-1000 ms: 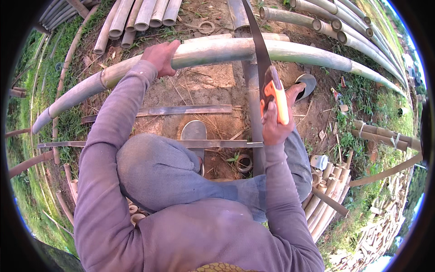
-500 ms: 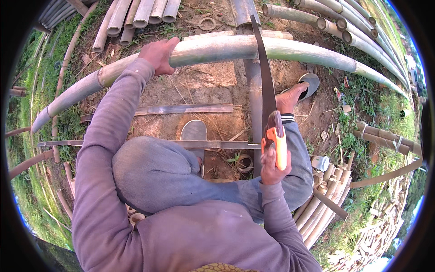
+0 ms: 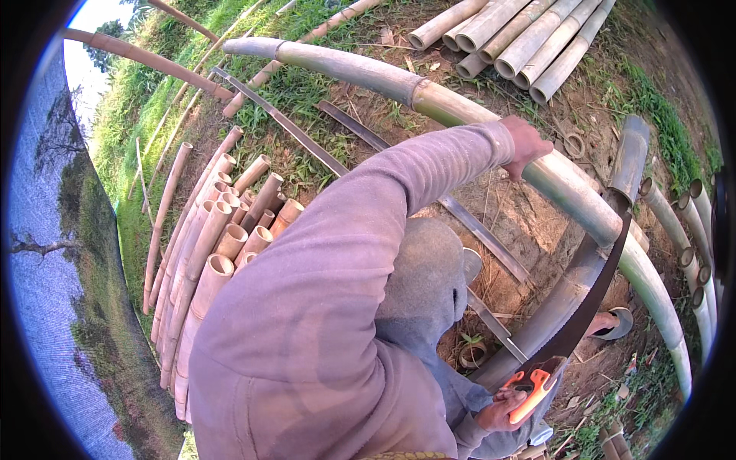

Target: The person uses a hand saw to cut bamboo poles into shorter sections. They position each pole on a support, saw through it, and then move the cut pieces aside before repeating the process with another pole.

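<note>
A long, curved greenish bamboo pole (image 3: 571, 194) runs from the upper left down to the right in front of me. My left hand (image 3: 527, 146) is closed over its top, the arm stretched across my body. Down by my leg, my right hand (image 3: 502, 410) grips the orange handle (image 3: 533, 395) of a hand saw. The saw's dark, tapering blade (image 3: 586, 307) points up and away, its far part lying against the pole near a node. Whether the teeth have bitten in, I cannot tell. A thicker bamboo length (image 3: 563, 280) lies crosswise beneath the pole.
Upright-leaning cut bamboo tubes (image 3: 218, 268) are bunched at my left. More poles (image 3: 529, 38) are stacked at the far side, others (image 3: 686, 238) at the right. Long flat strips (image 3: 487, 234) and a bamboo ring (image 3: 473, 353) lie on the dirt. My sandalled foot (image 3: 613, 323) is right of the saw.
My view has swung left, bringing the bunched tubes into sight and shifting the pole and saw rightward. Both hands keep their holds; the blade remains at the pole.
</note>
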A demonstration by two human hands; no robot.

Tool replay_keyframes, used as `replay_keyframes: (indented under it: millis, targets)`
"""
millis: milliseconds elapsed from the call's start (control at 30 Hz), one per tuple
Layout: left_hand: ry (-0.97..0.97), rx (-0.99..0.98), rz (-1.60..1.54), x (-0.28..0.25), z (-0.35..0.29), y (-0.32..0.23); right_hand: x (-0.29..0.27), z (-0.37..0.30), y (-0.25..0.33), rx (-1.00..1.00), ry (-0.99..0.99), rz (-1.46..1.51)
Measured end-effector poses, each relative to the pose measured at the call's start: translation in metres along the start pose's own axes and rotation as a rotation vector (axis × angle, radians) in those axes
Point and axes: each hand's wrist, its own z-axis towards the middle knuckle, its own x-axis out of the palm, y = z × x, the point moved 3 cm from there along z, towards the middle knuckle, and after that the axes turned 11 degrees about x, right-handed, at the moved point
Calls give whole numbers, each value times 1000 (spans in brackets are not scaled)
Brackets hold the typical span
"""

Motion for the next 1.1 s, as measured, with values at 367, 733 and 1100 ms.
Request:
replay_keyframes:
  millis: [367, 733, 1100]
  targets:
    - [-34, -68, 18, -7, 18, 12, 91, 127, 44, -68, 7, -35]
    - [-8, -15, -16, 4, 28, 2, 97, 169, 48, -171, -11, -110]
    - [-274, -81, 162, 19, 20, 4, 112, 176, 81, -7, 174, 173]
